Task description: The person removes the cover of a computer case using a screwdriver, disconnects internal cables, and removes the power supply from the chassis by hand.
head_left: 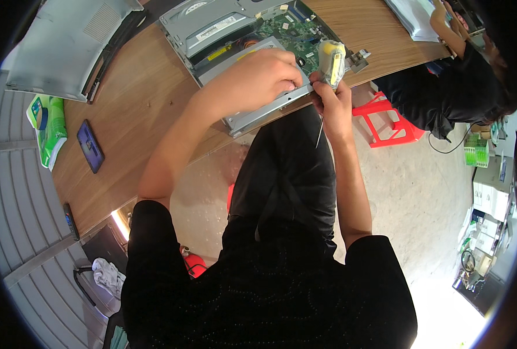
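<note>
An open metal device casing [200,23] with a green circuit board [290,32] lies at the table's front. My left hand [252,78] is closed at the casing's front metal strip [270,108], fingers curled; what they hold is hidden. My right hand [331,110], beside that strip, grips a screwdriver [319,131] whose thin shaft points down past the table edge. A yellow handle-like piece in clear plastic [331,61] shows just above that hand.
The wooden table [130,70] bears a grey cover [61,55], phone [90,145], green pack [51,131], remote [70,221] and papers [412,17]. A dark-clothed person [444,87] is at the right, by a red stool [398,134]. My legs are below the edge.
</note>
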Action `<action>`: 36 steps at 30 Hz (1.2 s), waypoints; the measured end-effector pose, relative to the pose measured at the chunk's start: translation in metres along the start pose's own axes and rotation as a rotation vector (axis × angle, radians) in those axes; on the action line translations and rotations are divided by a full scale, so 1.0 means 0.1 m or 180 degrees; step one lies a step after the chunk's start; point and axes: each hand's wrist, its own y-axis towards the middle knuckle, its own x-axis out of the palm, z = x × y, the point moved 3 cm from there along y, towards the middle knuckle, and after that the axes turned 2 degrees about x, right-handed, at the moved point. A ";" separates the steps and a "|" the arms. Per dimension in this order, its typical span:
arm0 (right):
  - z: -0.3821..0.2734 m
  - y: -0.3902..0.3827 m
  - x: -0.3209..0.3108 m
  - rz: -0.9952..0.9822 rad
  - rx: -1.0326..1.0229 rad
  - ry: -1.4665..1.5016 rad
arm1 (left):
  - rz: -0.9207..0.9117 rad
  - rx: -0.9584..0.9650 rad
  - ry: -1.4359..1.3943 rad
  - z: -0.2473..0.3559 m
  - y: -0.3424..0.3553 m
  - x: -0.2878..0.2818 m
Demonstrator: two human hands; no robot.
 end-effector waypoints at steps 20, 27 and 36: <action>0.02 0.01 -0.02 0.0079 -0.0003 -0.0443 | 0.0488 0.0263 0.0261 -0.03 -0.03 -0.31; -0.03 -0.06 0.00 0.0030 0.0242 -0.0243 | 0.1662 -0.1819 0.0886 -0.17 -1.32 -0.69; 0.04 -0.03 -0.07 -0.0031 0.0146 -0.0250 | 0.1407 -0.3000 0.1995 -0.34 -2.34 -0.26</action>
